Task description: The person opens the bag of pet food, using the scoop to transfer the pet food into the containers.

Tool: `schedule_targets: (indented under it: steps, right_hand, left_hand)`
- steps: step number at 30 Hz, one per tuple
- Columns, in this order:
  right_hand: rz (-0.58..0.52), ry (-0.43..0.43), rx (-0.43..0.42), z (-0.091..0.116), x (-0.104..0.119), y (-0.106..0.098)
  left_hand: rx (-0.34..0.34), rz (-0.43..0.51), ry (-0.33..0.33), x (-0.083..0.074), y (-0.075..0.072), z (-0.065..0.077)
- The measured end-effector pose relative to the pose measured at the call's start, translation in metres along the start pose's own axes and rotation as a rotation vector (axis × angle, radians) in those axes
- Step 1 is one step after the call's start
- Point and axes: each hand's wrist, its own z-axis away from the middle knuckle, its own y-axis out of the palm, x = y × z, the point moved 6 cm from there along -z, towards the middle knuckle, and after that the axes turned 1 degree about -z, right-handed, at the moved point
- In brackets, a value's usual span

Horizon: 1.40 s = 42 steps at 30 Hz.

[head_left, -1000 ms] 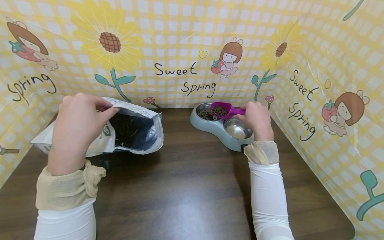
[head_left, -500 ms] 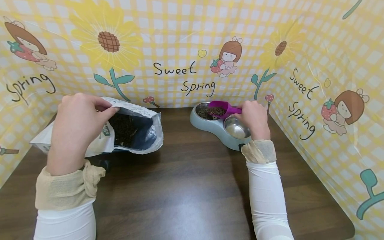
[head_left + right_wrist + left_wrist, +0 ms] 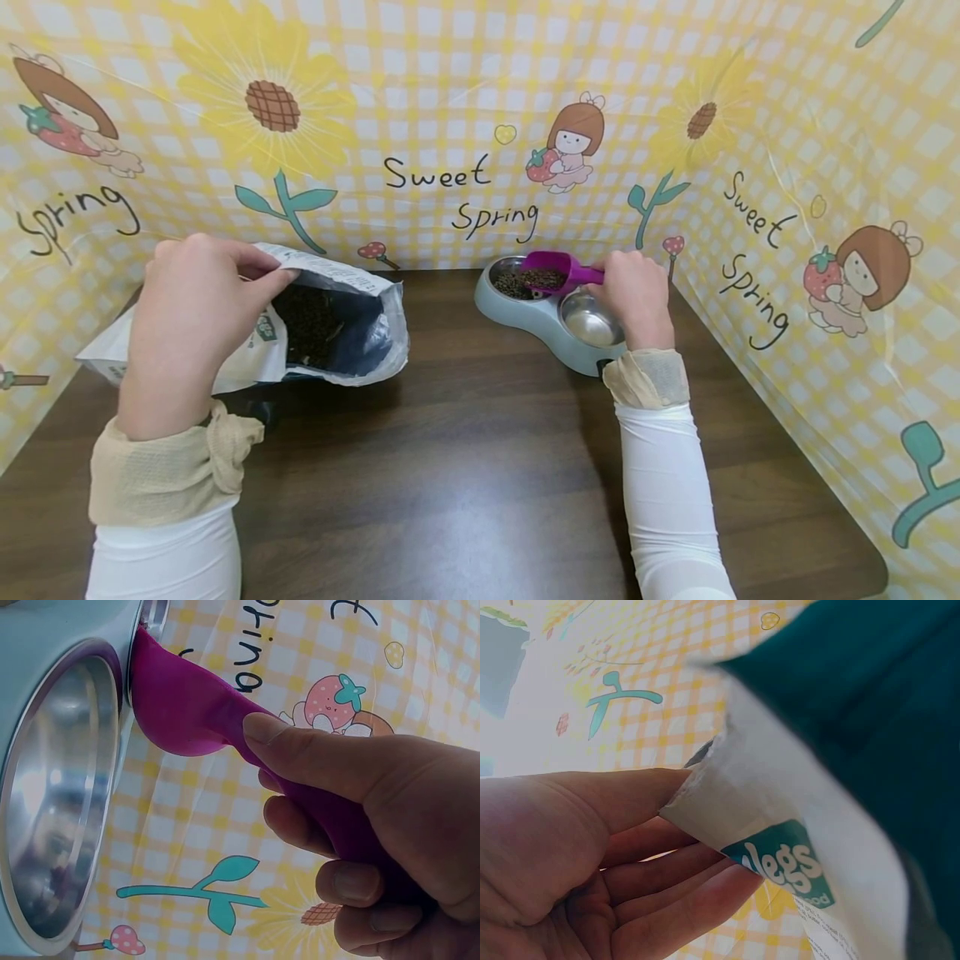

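Note:
My right hand [image 3: 636, 298] grips the handle of a purple scoop [image 3: 558, 271], fingers wrapped round it in the right wrist view. Brown kibble [image 3: 542, 279] lies in the scoop, which is held over the left basin of a pale blue double pet bowl [image 3: 525, 321]. That basin has kibble in it too; the right steel basin [image 3: 60, 795] holds none. On the left, my left hand [image 3: 191, 321] pinches the torn upper edge of a white pet food bag [image 3: 337, 271] between thumb and fingers. The bag's mouth faces right, with dark kibble [image 3: 307, 321] inside.
Everything stands on a dark wooden table [image 3: 450, 467]. A yellow checked cloth [image 3: 442, 83] with printed flowers and figures hangs behind and along both sides, close behind the bowl.
My right hand and the scoop have shifted slightly left, deeper over the left basin, then held nearly still. The left hand keeps its pinch on the bag.

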Motion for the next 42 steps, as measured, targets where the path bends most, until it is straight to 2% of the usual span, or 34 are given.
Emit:
schedule_targets:
  steps: [31,42]
  right_hand:
    - [0.074,0.015,-0.027,0.0008,-0.0052,-0.0036]
    - [0.088,-0.012,-0.052,0.0011,-0.0022,-0.0061]
  left_hand:
    - [0.015,-0.013,-0.001,-0.0006,0.001,0.0004]
    - [0.003,-0.008,0.004,-0.0013,0.0002,0.0001]
